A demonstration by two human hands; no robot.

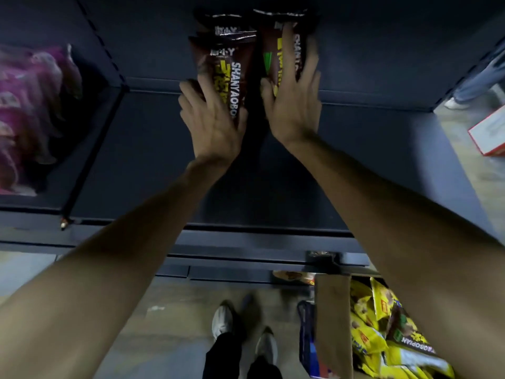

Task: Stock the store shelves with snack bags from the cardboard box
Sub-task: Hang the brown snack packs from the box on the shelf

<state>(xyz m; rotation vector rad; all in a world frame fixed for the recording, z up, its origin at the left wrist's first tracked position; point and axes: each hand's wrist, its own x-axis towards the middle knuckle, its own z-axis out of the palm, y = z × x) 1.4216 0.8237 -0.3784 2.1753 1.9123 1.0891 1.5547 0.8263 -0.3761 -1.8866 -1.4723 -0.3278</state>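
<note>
Shelf [369,165]: dark blue-grey store shelf, landmark for all places below; fills the upper and middle view.
Cardboard box [333,318]: on the floor below the shelf's front edge, to the right; open, one brown flap upright.
Yellow snack bags [382,332]: heaped inside the cardboard box, partly hidden by the right forearm.
Purple bags [30,116]: in the neighbouring bay left of the shelf; blurred.
Left-hand brown snack bags [226,69]: upright at the back of the shelf, one behind another, print reading "SHANYAOBO…".
Right-hand brown snack bag [284,47]: upright at the back of the shelf, just beside the left-hand pair.
Left hand [210,119]: on the shelf, grip clamped on the front left-hand bag, fingers curled round its lower part.
Right hand [295,105]: grip apart; fingers straight, laid flat against the right-hand bag's face.
Shoes [246,332]: pale pair on the floor below the shelf front.
Red-and-white carton [489,132]: past the shelf's right end.
</note>
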